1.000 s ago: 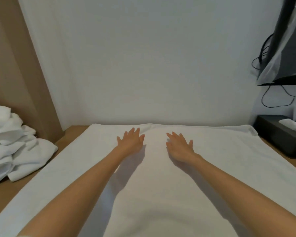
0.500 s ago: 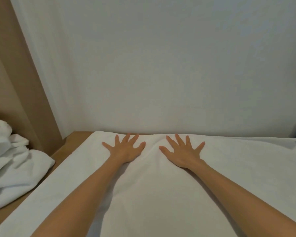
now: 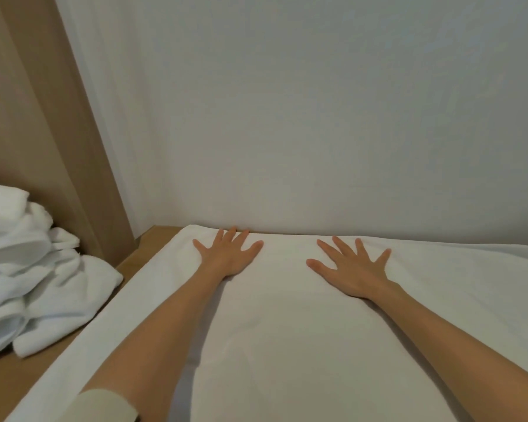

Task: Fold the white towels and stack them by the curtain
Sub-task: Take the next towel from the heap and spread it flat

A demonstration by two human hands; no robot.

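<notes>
pressing flat, that's what both hands are doing right now. the left hand (image 3: 229,255) lies palm down on the spread white towel (image 3: 287,336), fingers straight and fanned, fingertips right up at the towel's far edge where it meets the white wall (image 3: 317,117). the right hand (image 3: 352,269) is palm down too, fingers splayed wide, thumb pointing in toward the other hand, set a little nearer to the person than the left. neither hand grips anything; they only rest on the cloth, apart from each other, with smooth towel between them. the towel is laid out flat across the wooden surface (image 3: 22,379), running from the wall back toward the person and off the right side of view, a soft crease showing between the forearms. over on the left, a loose pile of white towels (image 3: 28,269) sits rumpled on the same wooden top, near the spread towel's left edge with a strip of wood between, and in front of the tan curtain (image 3: 43,132). a pale sleeve cuff (image 3: 104,406) shows on the left arm at the bottom of view.
</notes>
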